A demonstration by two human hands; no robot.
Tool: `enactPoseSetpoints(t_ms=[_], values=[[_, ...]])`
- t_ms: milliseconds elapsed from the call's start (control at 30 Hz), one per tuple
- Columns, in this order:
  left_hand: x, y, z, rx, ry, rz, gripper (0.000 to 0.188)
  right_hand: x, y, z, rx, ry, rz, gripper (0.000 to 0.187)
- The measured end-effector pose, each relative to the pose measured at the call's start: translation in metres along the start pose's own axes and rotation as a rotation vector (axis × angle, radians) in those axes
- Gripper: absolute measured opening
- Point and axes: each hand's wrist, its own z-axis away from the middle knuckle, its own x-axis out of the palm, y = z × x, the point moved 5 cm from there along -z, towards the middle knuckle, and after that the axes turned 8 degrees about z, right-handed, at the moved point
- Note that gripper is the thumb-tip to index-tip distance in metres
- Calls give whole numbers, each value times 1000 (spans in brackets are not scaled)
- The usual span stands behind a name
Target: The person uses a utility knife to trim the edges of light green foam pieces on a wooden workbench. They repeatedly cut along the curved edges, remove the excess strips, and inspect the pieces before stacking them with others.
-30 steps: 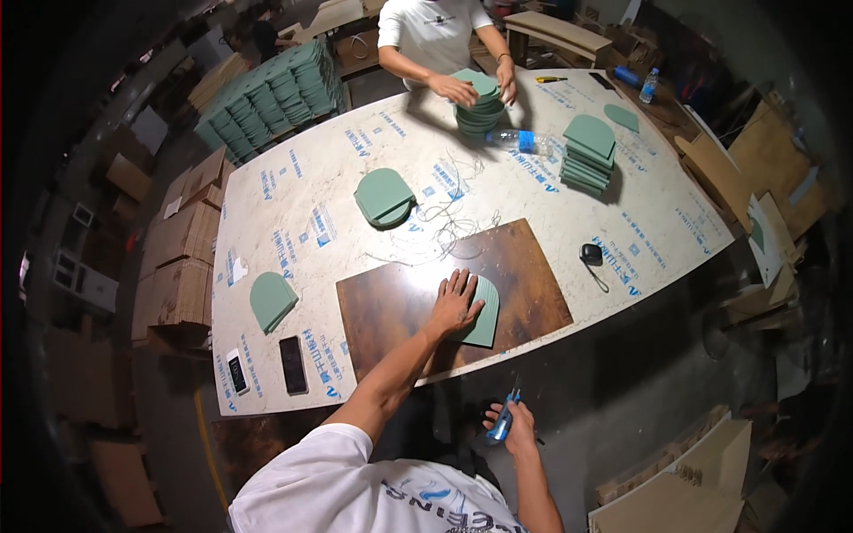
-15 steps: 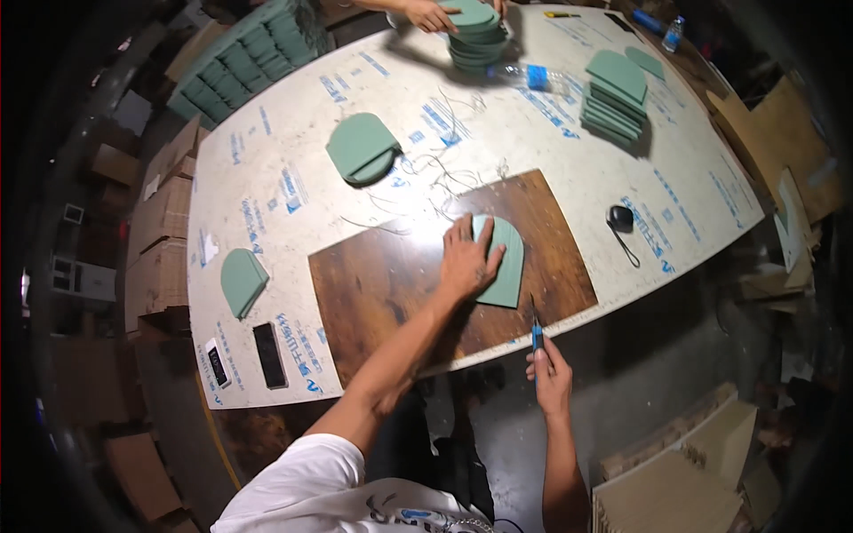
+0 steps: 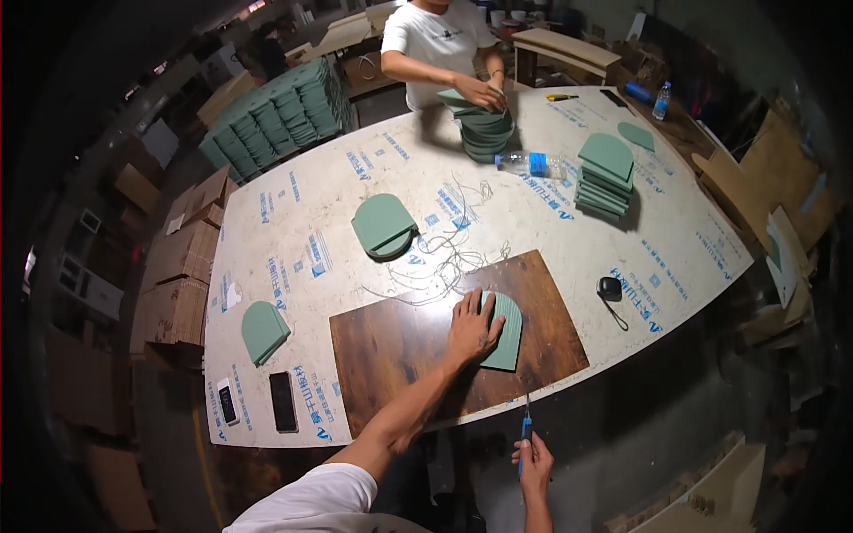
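Note:
My left hand (image 3: 472, 332) lies with fingers spread on a green arch-shaped foam-like pad (image 3: 506, 345), covering its left side. Fine parallel lines run along the pad's surface. Beneath it is a brown wood-grain board (image 3: 391, 360) at the table's near edge. My right hand (image 3: 535, 464) grips a blue utility knife (image 3: 526, 430), held below the front edge of the table. Its thin blade points away from me, toward the board's edge, apart from the pad. Thin loose strands (image 3: 453, 258) lie tangled just beyond the board.
Across the table a co-worker (image 3: 444, 53) handles a tall green pad stack (image 3: 485, 138). Nearby are a plastic bottle (image 3: 537, 164) and another pad stack (image 3: 606, 178). Further pads (image 3: 384, 226) lie left of centre. Two phones (image 3: 283, 401) and a black tape measure-like object (image 3: 609, 289) flank the board.
The view has tilted up, showing more of the co-worker. My right hand has drawn the knife back toward me, off the board. My left hand stays on the pad.

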Motion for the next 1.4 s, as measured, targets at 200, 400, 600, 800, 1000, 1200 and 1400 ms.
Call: enactPoseSetpoints(t_ms=[200,400,600,800,1000,1200,1400], values=[[0,2,-1,-15,-30,-4,58,-15,-16,0,-14,88,17,48],[8,-8,-4,15,-16,-39,58,-13,-22,-11,-395,143,304,43],[21,-13,-1,-11,-21,6,56,8,-65,-25,-559,225,666,41],[12,-15,-1,60,68,-2,53,37,-64,-46,-663,261,851,42],[17,-24,0,66,66,9,55,36,-50,-46,-587,268,924,45],[20,-26,-1,84,72,-2,55,29,-55,-46,-579,317,918,51],[19,-25,-2,73,23,-12,56,28,-62,-49,-594,327,994,51]])
